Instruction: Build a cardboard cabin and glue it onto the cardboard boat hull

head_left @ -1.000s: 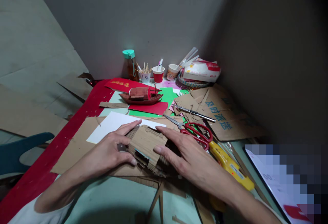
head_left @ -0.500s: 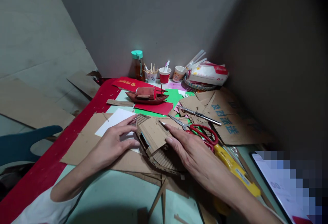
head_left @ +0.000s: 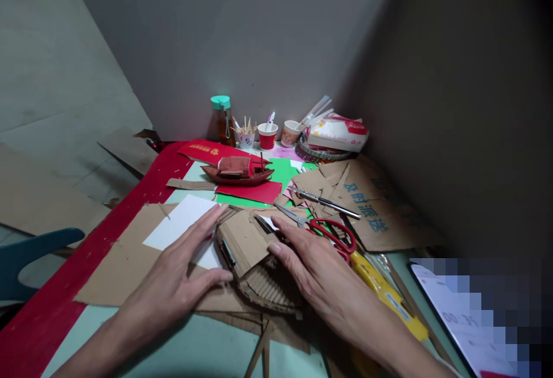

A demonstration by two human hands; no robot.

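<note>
The cardboard model (head_left: 246,242) is swung round compared with a second ago: its ribbed, curved end now shows towards the near edge of the table (head_left: 181,349), while the model lies over the right end of the cardboard sheet (head_left: 121,257). The left hand (head_left: 177,271) has loosened from pinching and spreads wide along its left side. The right hand (head_left: 317,263) stays at the right side, thumb on the top panel; whether it grips, I can't tell. This looks like turning and adjusting.
</note>
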